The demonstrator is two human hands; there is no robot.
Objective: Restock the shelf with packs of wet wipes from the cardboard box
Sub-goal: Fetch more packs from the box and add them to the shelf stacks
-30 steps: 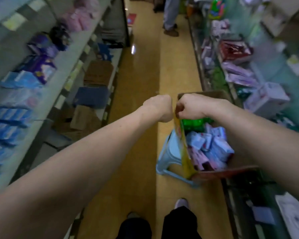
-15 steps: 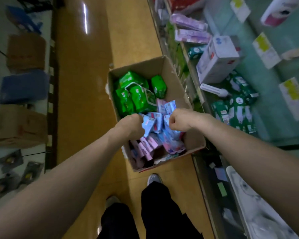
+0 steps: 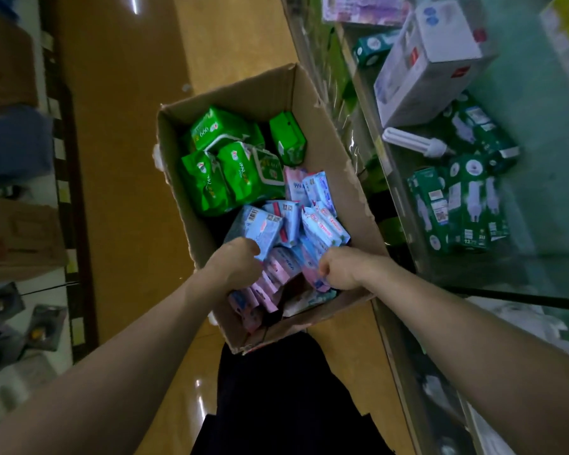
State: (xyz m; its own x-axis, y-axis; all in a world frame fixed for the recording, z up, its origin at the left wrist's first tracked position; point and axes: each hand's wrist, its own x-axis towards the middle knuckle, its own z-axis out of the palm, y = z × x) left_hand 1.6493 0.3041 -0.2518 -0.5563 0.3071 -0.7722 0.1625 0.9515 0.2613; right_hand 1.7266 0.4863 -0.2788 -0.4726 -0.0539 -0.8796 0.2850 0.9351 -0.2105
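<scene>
In cardboard box (image 3: 243, 93), wipe packs (image 3: 263, 224); shelf (image 3: 539, 198) right; perhaps cartons (image 3: 14, 238) far left.

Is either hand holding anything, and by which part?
Both: left hand grips a small light-blue plastic wipes pack by its near end; right hand grips small blue-and-pink plastic packs by their near ends.
</scene>
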